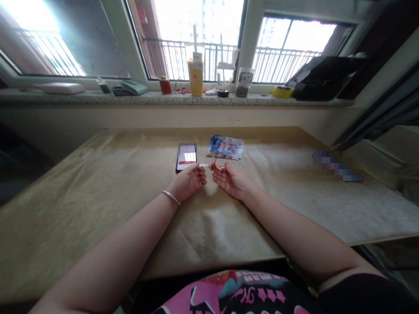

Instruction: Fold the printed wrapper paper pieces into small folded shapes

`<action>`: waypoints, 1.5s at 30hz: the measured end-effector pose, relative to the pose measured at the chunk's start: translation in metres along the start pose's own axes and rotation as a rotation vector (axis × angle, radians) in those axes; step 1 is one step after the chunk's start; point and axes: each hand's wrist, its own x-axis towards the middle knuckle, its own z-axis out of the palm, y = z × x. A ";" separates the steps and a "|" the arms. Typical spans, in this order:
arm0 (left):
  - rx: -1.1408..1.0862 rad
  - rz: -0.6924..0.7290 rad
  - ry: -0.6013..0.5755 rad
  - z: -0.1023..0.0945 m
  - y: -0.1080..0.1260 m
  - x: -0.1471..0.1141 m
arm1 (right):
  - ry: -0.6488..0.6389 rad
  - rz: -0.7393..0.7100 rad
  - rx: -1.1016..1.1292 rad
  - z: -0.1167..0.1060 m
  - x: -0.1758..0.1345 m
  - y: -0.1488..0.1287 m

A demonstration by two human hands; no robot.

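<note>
My left hand (191,179), with a silver bangle at the wrist, pinches the end of a thin white strip (204,165) between thumb and finger. The strip reaches across to a small red and orange object (213,166) with dark parts, too small to name. My right hand (231,181) has that object's right side between thumb and fingers, its other fingers loosely curled. Both hands are close together over the table. Just beyond my left hand lies a phone (186,158) with its screen lit. Behind the red object is a blue printed packet (227,147) with red lettering.
A beige cloth covers the table (124,192). At the right lies a blurred blue item (337,166). On the stone windowsill (131,99) stand a yellow drink cup (196,78), a red jar (165,85), a clear cup (224,83), yellow tape (283,91) and a black bag (322,78).
</note>
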 end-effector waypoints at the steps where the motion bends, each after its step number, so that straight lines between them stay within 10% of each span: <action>1: -0.006 0.010 0.017 0.000 0.000 0.000 | 0.002 -0.012 -0.009 -0.002 0.001 0.000; 23: 0.271 0.112 0.064 -0.001 -0.010 0.000 | 0.078 -0.483 -0.501 -0.012 0.005 -0.007; 45: 1.946 0.678 -0.007 -0.005 -0.009 -0.010 | 0.172 -0.653 -1.080 -0.022 0.046 -0.029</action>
